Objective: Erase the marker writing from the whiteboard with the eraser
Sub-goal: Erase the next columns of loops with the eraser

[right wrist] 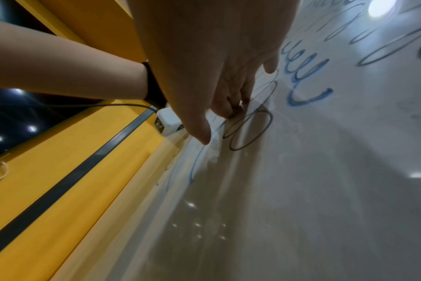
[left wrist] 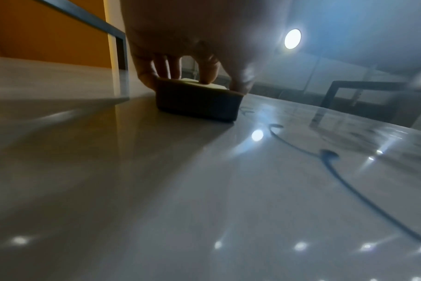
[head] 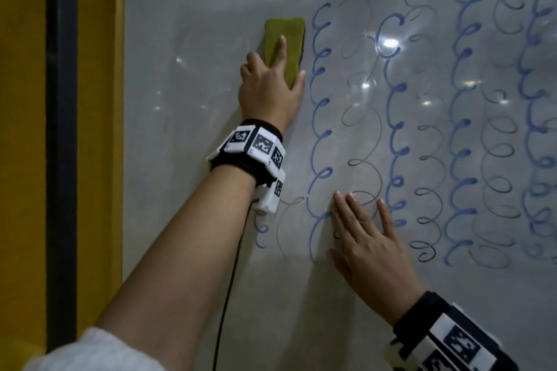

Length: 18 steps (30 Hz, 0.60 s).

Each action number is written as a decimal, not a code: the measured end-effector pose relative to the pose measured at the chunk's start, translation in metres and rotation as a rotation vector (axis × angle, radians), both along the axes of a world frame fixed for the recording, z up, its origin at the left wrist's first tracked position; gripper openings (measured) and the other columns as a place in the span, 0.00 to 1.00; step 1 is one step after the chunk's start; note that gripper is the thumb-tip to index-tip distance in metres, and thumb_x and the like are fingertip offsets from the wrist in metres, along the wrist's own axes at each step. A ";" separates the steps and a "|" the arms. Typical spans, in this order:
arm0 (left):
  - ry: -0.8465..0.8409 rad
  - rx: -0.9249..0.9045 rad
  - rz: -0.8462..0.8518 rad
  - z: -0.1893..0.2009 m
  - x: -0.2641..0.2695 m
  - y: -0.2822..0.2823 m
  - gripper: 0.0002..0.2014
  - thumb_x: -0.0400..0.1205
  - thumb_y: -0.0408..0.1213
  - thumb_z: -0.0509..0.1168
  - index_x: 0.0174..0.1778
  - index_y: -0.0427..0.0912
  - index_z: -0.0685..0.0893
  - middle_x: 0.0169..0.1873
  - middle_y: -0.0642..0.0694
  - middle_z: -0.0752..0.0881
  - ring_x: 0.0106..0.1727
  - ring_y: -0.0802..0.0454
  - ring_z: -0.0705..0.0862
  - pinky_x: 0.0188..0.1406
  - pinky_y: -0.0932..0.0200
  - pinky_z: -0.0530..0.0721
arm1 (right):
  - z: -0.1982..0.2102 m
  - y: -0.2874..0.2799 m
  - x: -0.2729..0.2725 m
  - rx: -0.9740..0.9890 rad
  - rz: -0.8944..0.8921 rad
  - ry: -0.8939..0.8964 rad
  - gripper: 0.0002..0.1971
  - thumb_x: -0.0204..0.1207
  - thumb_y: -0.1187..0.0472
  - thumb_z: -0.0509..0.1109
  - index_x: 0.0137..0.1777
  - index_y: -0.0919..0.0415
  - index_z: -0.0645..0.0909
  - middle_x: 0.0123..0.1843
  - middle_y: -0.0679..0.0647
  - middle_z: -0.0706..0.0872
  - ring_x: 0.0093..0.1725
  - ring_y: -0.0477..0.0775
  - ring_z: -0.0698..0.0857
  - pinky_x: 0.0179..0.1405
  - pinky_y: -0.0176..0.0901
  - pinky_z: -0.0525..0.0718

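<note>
A glossy whiteboard (head: 193, 135) fills the head view, covered on the right with columns of blue looping marker writing (head: 319, 117) and fainter grey loops (head: 361, 117). My left hand (head: 271, 81) grips a yellow-green eraser (head: 281, 36) flat against the board, just left of the first blue column; in the left wrist view the eraser (left wrist: 197, 100) shows its dark side, fingers (left wrist: 208, 76) on top and thumb at its edge. My right hand (head: 367, 238) lies flat on the board lower down, fingers straight over grey loops (right wrist: 250, 129).
The board's left part (head: 180, 69) carries only faint traces. A yellow wall panel (head: 99, 129) with a dark vertical strip (head: 60, 129) borders the board on the left. A black cable (head: 229, 280) hangs from my left wrist camera. Ceiling lights glare off the board (head: 390, 44).
</note>
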<state>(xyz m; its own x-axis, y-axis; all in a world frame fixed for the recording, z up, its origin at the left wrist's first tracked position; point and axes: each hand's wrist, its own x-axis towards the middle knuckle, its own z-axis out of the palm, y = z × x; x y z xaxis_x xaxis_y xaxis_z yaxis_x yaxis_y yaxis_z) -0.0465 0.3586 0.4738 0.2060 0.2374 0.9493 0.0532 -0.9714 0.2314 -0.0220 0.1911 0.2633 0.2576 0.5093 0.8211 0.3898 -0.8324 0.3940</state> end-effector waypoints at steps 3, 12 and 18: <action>-0.073 0.066 0.042 -0.052 0.008 0.007 0.31 0.81 0.56 0.56 0.80 0.53 0.63 0.57 0.34 0.75 0.55 0.38 0.75 0.47 0.51 0.79 | 0.001 0.000 -0.001 -0.001 -0.003 0.014 0.31 0.74 0.50 0.52 0.72 0.68 0.74 0.76 0.62 0.72 0.75 0.61 0.71 0.75 0.64 0.52; -0.064 0.102 0.070 -0.187 0.007 0.011 0.31 0.76 0.57 0.55 0.73 0.46 0.77 0.42 0.34 0.79 0.38 0.39 0.80 0.30 0.56 0.83 | 0.005 0.003 -0.003 0.005 0.016 -0.021 0.37 0.63 0.54 0.78 0.72 0.70 0.75 0.75 0.63 0.74 0.74 0.62 0.74 0.75 0.63 0.50; -0.112 0.057 0.050 -0.160 0.009 0.006 0.31 0.76 0.57 0.56 0.73 0.45 0.76 0.42 0.34 0.78 0.38 0.37 0.79 0.33 0.54 0.82 | 0.004 0.003 -0.004 0.022 0.006 -0.057 0.37 0.63 0.52 0.79 0.71 0.68 0.76 0.74 0.62 0.75 0.73 0.61 0.75 0.73 0.64 0.53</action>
